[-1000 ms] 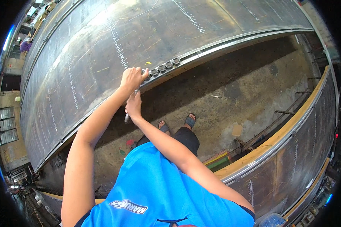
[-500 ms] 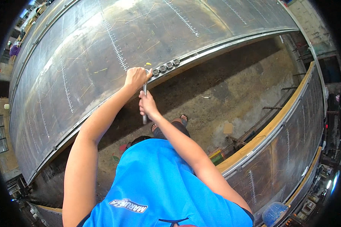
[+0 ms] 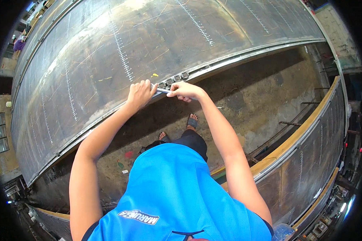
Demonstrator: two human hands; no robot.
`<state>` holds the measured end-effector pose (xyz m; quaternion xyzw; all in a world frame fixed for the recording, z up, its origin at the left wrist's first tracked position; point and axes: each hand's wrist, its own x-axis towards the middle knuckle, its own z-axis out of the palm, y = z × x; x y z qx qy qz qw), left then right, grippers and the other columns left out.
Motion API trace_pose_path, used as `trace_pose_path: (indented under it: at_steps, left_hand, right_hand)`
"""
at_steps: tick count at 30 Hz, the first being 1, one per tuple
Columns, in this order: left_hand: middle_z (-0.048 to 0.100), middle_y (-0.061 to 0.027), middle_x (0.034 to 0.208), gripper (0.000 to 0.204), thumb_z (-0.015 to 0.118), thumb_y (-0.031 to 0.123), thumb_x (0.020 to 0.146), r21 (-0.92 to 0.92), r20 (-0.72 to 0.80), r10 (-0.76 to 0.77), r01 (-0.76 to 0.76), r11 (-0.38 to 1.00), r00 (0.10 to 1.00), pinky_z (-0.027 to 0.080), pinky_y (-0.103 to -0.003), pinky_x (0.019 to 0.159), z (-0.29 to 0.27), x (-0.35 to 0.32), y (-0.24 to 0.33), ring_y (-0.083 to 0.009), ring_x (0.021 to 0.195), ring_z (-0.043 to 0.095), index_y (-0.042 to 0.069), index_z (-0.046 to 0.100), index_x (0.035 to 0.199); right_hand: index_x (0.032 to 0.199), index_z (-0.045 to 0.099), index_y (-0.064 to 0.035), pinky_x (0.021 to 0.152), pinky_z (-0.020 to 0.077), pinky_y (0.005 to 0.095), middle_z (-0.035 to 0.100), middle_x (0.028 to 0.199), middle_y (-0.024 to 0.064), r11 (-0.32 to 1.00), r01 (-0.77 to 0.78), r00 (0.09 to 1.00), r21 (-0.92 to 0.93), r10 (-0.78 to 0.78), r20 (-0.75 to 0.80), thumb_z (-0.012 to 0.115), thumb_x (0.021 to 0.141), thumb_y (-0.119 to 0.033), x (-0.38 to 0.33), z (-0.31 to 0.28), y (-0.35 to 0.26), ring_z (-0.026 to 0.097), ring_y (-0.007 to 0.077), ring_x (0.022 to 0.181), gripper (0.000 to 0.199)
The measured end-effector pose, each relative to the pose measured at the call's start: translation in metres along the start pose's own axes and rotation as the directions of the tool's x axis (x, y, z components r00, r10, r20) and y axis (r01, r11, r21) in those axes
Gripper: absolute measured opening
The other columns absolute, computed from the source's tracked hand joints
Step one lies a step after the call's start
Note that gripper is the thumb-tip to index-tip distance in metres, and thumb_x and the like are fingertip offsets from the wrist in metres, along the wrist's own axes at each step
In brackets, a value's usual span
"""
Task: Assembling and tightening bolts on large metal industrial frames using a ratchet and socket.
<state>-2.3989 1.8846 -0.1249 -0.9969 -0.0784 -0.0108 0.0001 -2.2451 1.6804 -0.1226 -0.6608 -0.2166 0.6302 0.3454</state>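
steel, grey and scratched, fills most of the view: a large curved metal plate (image 3: pixel 108 68) with chalk-like white tick lines running across it. along its lower edge runs a narrow rim, and a short row of small dark nuts (image 3: pixel 173 79) sits there; i count about four, but they are small and i cannot be sure.

the left hand (image 3: pixel 140 94) rests at this edge, its fingers curled together and closed around one end of a thin, shiny metal tool (image 3: pixel 163 90). the right hand (image 3: pixel 186 90) is just beside it, its fingers bent and pinching the other end of the same tool between thumb and fingertips. the tool lies almost level between the two hands, just below the row of nuts and touching the plate's edge or very near it; i cannot tell which.

a small yellow mark (image 3: pixel 155 74) lies on the plate above the hands.

below, the floor (image 3: pixel 261 104) is rough, stained concrete. two feet in sandals (image 3: pixel 192 120) stand on it. the person wears a bright blue shirt (image 3: pixel 177 193) of smooth fabric. on the right a second curved steel plate (image 3: pixel 309 160) stands, with a yellowish upper rim.
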Motion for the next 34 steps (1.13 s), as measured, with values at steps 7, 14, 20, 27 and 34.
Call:
trace_pose_path:
  at_steps: [7,14,20,27,34]
  left_hand:
    - [0.059,-0.0136,0.123,0.036,0.050,0.037,0.105,-0.508,-0.015,-0.331,0.278,0.815,0.944,0.040,-0.051,0.098,-0.001,0.009,0.021,-0.0324,0.119,0.055,0.008,0.056,0.126]
    - [0.060,-0.0130,0.127,0.031,0.052,0.032,0.103,-0.479,-0.081,-0.448,0.360,0.801,0.890,0.036,-0.050,0.109,0.021,0.062,0.028,-0.0322,0.128,0.053,0.009,0.059,0.122]
    - [0.065,-0.0133,0.117,0.027,0.051,0.028,0.103,-0.500,-0.070,-0.456,0.365,0.786,0.887,0.039,-0.049,0.106,0.021,0.070,0.033,-0.0318,0.122,0.057,0.007,0.063,0.116]
    - [0.069,-0.0153,0.104,0.030,0.049,0.030,0.105,-0.508,0.005,-0.528,0.457,0.730,0.849,0.047,-0.047,0.091,0.016,0.067,0.036,-0.0356,0.101,0.065,0.004,0.065,0.106]
    - [0.070,-0.0164,0.102,0.034,0.051,0.034,0.105,-0.488,0.217,-0.560,0.586,0.647,0.799,0.048,-0.049,0.093,0.002,0.069,0.042,-0.0342,0.104,0.067,0.005,0.066,0.106]
  right_hand:
    - [0.096,0.060,-0.0149,0.042,0.0295,0.0240,0.046,0.063,-0.0065,0.977,0.010,0.968,-0.212,0.044,0.248,0.076,0.091,-0.043,0.027,-0.050,-0.024,0.039,0.0045,0.048,0.033]
    - [0.095,0.063,-0.0132,0.043,0.0335,0.0256,0.048,0.064,-0.0057,0.951,0.049,0.925,-0.304,0.072,0.373,0.074,0.091,-0.049,0.046,-0.069,-0.035,0.043,0.0053,0.049,0.038]
    - [0.101,0.069,-0.0083,0.054,0.0508,0.0370,0.064,0.067,0.0080,0.803,0.225,0.966,-0.551,-0.108,0.237,0.073,0.090,-0.052,0.051,-0.084,-0.042,0.064,0.0208,0.058,0.046]
    - [0.107,0.067,-0.0083,0.082,0.0558,0.0538,0.073,0.090,0.0206,0.555,0.369,0.884,-0.745,-0.457,0.096,0.059,0.099,-0.043,0.021,-0.046,-0.022,0.071,0.0412,0.091,0.036]
    - [0.107,0.059,-0.0017,0.082,0.0548,0.0599,0.069,0.085,0.0317,0.892,0.318,0.938,-0.322,-0.346,-0.032,0.056,0.103,-0.041,0.013,0.021,0.025,0.070,0.0496,0.084,0.039]
